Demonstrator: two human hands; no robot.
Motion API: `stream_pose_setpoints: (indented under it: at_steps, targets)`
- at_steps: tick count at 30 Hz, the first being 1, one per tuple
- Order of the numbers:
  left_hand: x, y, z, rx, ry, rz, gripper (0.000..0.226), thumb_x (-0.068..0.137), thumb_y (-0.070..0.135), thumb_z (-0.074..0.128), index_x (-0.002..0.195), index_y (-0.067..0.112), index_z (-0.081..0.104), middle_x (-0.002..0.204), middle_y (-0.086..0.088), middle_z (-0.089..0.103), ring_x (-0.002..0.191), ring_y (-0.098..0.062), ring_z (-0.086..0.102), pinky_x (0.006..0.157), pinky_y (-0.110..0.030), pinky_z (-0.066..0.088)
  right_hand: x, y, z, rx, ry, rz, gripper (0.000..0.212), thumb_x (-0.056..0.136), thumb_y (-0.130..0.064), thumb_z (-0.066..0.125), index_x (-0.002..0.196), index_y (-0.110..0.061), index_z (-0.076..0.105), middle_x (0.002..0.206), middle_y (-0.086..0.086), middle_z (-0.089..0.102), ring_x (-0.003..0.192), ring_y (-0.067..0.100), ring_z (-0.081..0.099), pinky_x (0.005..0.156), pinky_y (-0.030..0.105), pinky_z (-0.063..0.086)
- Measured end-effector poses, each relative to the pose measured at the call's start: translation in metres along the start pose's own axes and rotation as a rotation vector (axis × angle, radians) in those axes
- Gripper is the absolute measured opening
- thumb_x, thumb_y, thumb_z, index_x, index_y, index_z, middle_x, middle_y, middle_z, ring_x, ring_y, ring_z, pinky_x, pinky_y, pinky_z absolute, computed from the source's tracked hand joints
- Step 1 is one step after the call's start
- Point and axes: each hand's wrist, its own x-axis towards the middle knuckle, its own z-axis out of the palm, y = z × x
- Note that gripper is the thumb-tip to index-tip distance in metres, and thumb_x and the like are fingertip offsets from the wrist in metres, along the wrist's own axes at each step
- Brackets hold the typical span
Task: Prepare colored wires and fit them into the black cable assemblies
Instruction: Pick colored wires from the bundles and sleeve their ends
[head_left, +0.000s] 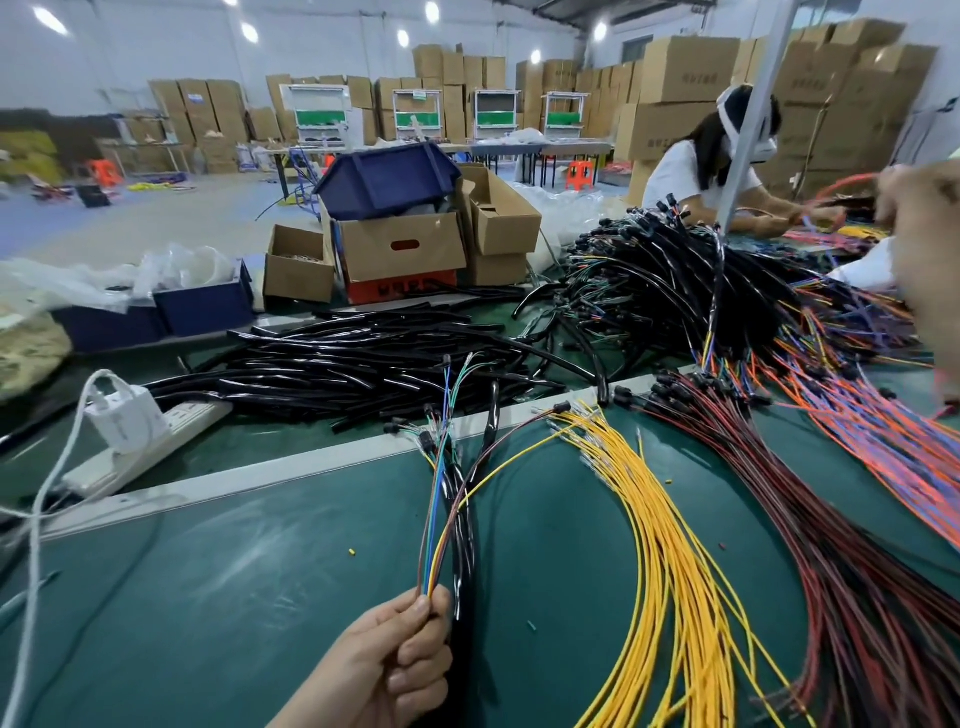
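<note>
Nearest the camera, the person's left hand (395, 660) rises from the bottom edge, with thumb and curled fingers pinching a thin bundle of coloured wires (435, 519): brown, blue, green and yellow. A black cable (464, 551) runs up alongside them, touching the same hand. The wires fan out at the top, where small terminals and black connectors show.

To do this step well, it seems best to keep the pinch firm near the lower ends, keep the strands parallel and uncrossed, and level their tips before feeding them into the black sleeve.

The right hand (930, 249) is a large blur at the right edge; whether it grasps anything cannot be told.

On the green work mat (234, 571) lie loose yellow wires (670, 519), dark red wires (810, 519) beside them, and orange and purple wires (883, 441) further right. Behind are a pile of glossy black tubing (363, 364) and a heap of black cable assemblies (665, 275). A white power strip (150, 441) sits at the left.

Beyond, open cardboard boxes (400, 249), a blue bin (384, 176), another seated worker (701, 166) and stacked cartons (685, 67) fill a bright warehouse.
</note>
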Motion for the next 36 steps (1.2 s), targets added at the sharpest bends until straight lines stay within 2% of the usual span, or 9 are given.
stream_pose_setpoints:
  at_steps: [2, 4, 7, 10, 14, 23, 29, 33, 36]
  targets:
    - [-0.003, 0.0, 0.01, 0.033, 0.172, 0.041, 0.028, 0.062, 0.009, 0.086, 0.078, 0.001, 0.064, 0.049, -0.003, 0.034, 0.031, -0.009, 0.03, 0.03, -0.02, 0.031, -0.024, -0.027, 0.018, 0.321, -0.046, 0.052, 0.034, 0.084, -0.04, 0.047, 0.052, -0.035, 0.057, 0.047, -0.017, 0.048, 0.049, 0.001, 0.041, 0.052, 0.02, 0.034]
    - [0.0, -0.003, 0.018, 0.059, 0.344, 0.157, 0.02, 0.074, 0.011, 0.068, 0.08, 0.0, 0.054, 0.047, -0.004, 0.033, 0.029, -0.01, 0.03, 0.029, -0.02, 0.031, -0.058, -0.044, 0.036, 0.499, -0.097, 0.032, 0.037, 0.091, -0.029, 0.05, 0.056, -0.033, 0.061, 0.053, -0.016, 0.053, 0.052, 0.002, 0.046, 0.05, 0.02, 0.041]
    - [0.005, -0.01, 0.023, 0.125, 0.525, 0.346, 0.011, 0.086, 0.01, 0.043, 0.081, 0.002, 0.048, 0.051, -0.011, 0.051, 0.036, -0.02, 0.049, 0.034, -0.027, 0.045, -0.11, -0.043, 0.069, 0.705, -0.275, 0.211, 0.04, 0.099, -0.024, 0.043, 0.061, -0.024, 0.053, 0.082, -0.012, 0.068, 0.085, 0.01, 0.06, 0.078, 0.031, 0.05]
    - [0.005, -0.01, 0.025, 0.138, 0.604, 0.472, 0.025, 0.097, 0.002, 0.032, 0.085, -0.004, 0.053, 0.087, -0.018, 0.073, 0.076, -0.026, 0.072, 0.059, -0.033, 0.06, -0.151, -0.039, 0.101, 0.809, -0.586, 0.457, 0.039, 0.102, -0.02, 0.037, 0.063, -0.018, 0.044, 0.097, -0.001, 0.073, 0.095, 0.016, 0.067, 0.085, 0.027, 0.048]
    - [0.005, -0.01, 0.029, 0.09, 0.642, 0.528, 0.025, 0.099, 0.002, 0.032, 0.094, -0.003, 0.056, 0.11, -0.012, 0.069, 0.103, -0.021, 0.066, 0.078, -0.031, 0.056, -0.199, -0.032, 0.135, 0.672, -0.929, 0.64, 0.036, 0.101, -0.023, 0.038, 0.067, -0.017, 0.049, 0.101, 0.005, 0.073, 0.084, 0.025, 0.07, 0.074, 0.023, 0.046]
    - [0.005, -0.006, 0.028, 0.075, 0.645, 0.475, 0.026, 0.098, 0.004, 0.033, 0.091, -0.003, 0.057, 0.112, -0.017, 0.068, 0.101, -0.021, 0.066, 0.084, -0.036, 0.055, -0.222, -0.027, 0.138, 0.277, -1.217, 0.307, 0.017, 0.095, -0.018, 0.053, 0.088, -0.007, 0.065, 0.075, 0.008, 0.068, 0.041, 0.014, 0.053, 0.042, 0.017, 0.039]
    - [0.004, 0.0, 0.023, -0.057, 0.56, 0.417, 0.024, 0.087, 0.017, 0.043, 0.096, 0.002, 0.06, 0.111, -0.015, 0.069, 0.099, -0.023, 0.068, 0.075, -0.036, 0.059, -0.245, -0.041, 0.122, -0.021, -1.568, -0.062, 0.026, 0.094, -0.025, 0.052, 0.086, -0.008, 0.07, 0.049, -0.008, 0.055, 0.038, 0.002, 0.047, 0.047, 0.012, 0.04]
    - [-0.006, 0.01, 0.019, -0.296, 0.413, 0.416, 0.029, 0.047, 0.008, 0.089, 0.068, 0.01, 0.069, 0.08, -0.002, 0.071, 0.081, -0.016, 0.072, 0.076, -0.042, 0.057, -0.248, -0.04, 0.115, -0.044, -1.521, -0.16, 0.022, 0.096, -0.026, 0.051, 0.093, -0.011, 0.066, 0.058, -0.005, 0.058, 0.043, -0.003, 0.05, 0.05, 0.01, 0.036]
    - [-0.01, 0.017, 0.011, -0.472, 0.368, 0.454, 0.028, 0.048, -0.003, 0.082, 0.07, 0.005, 0.067, 0.072, 0.003, 0.063, 0.073, -0.01, 0.069, 0.078, -0.04, 0.057, -0.233, -0.033, 0.1, -0.037, -1.506, -0.219, 0.021, 0.097, -0.025, 0.051, 0.112, -0.02, 0.065, 0.065, -0.009, 0.058, 0.054, -0.001, 0.052, 0.057, 0.011, 0.038]
